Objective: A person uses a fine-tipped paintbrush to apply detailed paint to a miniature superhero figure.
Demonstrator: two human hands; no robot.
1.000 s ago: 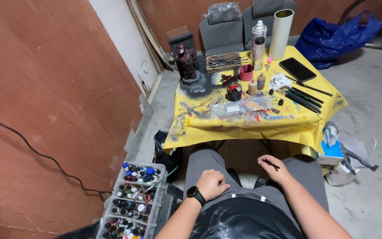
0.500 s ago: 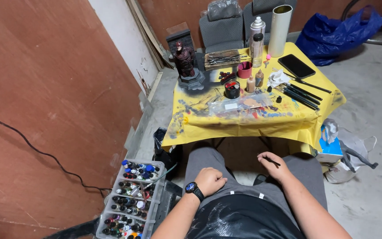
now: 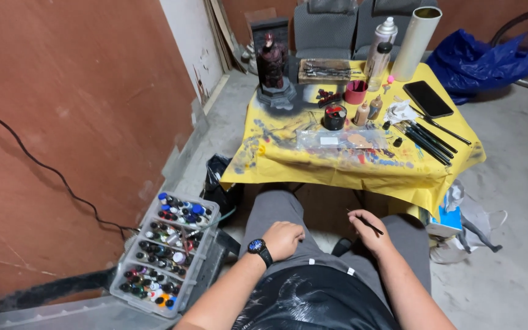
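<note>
Head view: ahead of both hands stands the paint-smeared yellow-covered table, a clear plastic tray of small paint bottles lies beside the loosely clenched left hand on the thigh, and the right hand pinches a thin dark paintbrush.

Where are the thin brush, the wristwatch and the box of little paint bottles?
thin brush [image 3: 366,223], head view, middle of its dark handle.
wristwatch [image 3: 256,246], head view, its blue face.
box of little paint bottles [image 3: 165,252], head view, the middle row of bottles.
</note>
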